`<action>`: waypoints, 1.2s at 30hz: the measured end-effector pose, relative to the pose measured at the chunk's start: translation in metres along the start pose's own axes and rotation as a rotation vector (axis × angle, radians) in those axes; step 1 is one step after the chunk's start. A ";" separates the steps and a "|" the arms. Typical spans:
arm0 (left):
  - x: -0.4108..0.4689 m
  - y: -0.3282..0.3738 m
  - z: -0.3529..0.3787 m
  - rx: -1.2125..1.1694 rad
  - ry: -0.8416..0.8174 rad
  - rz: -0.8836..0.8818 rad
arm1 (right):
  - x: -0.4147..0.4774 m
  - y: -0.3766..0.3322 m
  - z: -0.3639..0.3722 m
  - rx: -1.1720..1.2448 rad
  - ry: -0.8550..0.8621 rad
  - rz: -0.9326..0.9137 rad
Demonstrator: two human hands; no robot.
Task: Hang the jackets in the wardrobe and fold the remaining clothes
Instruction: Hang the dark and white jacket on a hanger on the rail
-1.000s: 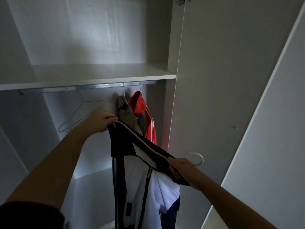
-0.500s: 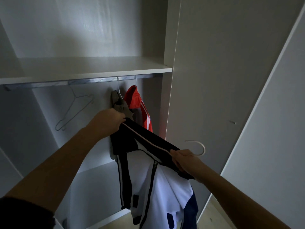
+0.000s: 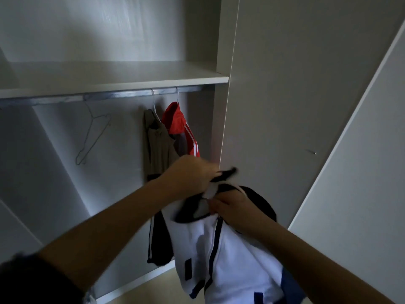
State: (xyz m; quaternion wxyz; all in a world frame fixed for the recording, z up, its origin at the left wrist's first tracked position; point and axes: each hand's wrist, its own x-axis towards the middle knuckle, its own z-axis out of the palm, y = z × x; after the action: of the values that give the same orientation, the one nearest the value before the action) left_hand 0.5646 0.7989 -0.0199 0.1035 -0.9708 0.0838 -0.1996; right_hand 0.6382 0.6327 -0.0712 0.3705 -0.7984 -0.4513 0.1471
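I hold a white jacket with black shoulders and blue patches (image 3: pixel 238 260) in front of the open wardrobe. My left hand (image 3: pixel 192 174) grips its black collar at the top. Just below and to the right, my right hand (image 3: pixel 234 207) is closed on the jacket's neck opening; the pale hanger is mostly hidden inside the cloth, so which hand holds it I cannot tell. On the metal rail (image 3: pixel 105 96) hang an olive jacket (image 3: pixel 158 145) and a red jacket with white stripes (image 3: pixel 183 130), both behind my left hand.
An empty wire hanger (image 3: pixel 93 137) hangs on the rail to the left. A white shelf (image 3: pixel 114 83) sits above the rail. The wardrobe's side panel (image 3: pixel 285 106) and an open door (image 3: pixel 361 172) stand at the right.
My left hand has swung right and down from the jacket's far shoulder to the collar. The two hands are now close together, and the hanger hook that stuck out has gone from sight.
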 end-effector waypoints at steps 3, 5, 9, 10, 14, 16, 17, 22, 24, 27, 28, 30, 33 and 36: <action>0.021 0.003 0.009 -0.104 0.023 -0.174 | 0.011 0.005 0.006 0.056 0.013 0.100; 0.019 -0.009 0.014 -0.161 0.040 -0.266 | 0.011 0.012 -0.004 0.107 0.037 0.176; 0.018 -0.007 0.025 -0.307 0.039 -0.250 | 0.012 0.015 -0.014 0.158 -0.038 0.272; 0.018 -0.007 0.026 -0.342 0.057 -0.249 | 0.013 0.015 -0.016 0.178 -0.046 0.287; 0.016 -0.018 0.030 -0.377 0.136 -0.256 | 0.014 0.014 -0.033 0.238 -0.064 0.303; 0.013 -0.022 0.031 -0.475 0.112 -0.261 | 0.016 0.012 -0.041 0.262 -0.073 0.280; 0.011 -0.025 0.032 -0.581 0.115 -0.270 | 0.017 0.010 -0.043 0.272 -0.085 0.271; -0.008 -0.042 0.049 -0.614 0.031 -0.221 | 0.031 -0.003 -0.059 0.345 -0.182 0.217; -0.016 -0.048 0.060 -0.603 -0.002 -0.309 | 0.044 -0.010 -0.068 0.426 -0.201 0.203; -0.025 -0.062 0.069 -0.544 0.100 -0.410 | 0.063 -0.018 -0.082 0.399 -0.187 0.193; -0.028 -0.068 0.069 -0.525 0.127 -0.423 | 0.068 -0.019 -0.085 0.327 -0.167 0.184; -0.037 -0.080 0.071 -0.529 0.162 -0.459 | 0.079 -0.018 -0.088 0.181 -0.140 0.156; -0.050 -0.103 0.085 -0.607 0.191 -0.524 | 0.101 -0.020 -0.079 0.184 -0.160 0.101; -0.063 -0.139 0.101 -0.640 0.178 -0.642 | 0.129 -0.025 -0.063 0.308 -0.194 0.088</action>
State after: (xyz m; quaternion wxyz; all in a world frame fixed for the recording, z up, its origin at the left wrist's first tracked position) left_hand 0.5648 0.9624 -0.1013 -0.2759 -0.9098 -0.1549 -0.2684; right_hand 0.7290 0.7188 0.0028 0.4363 -0.7331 -0.4219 0.3068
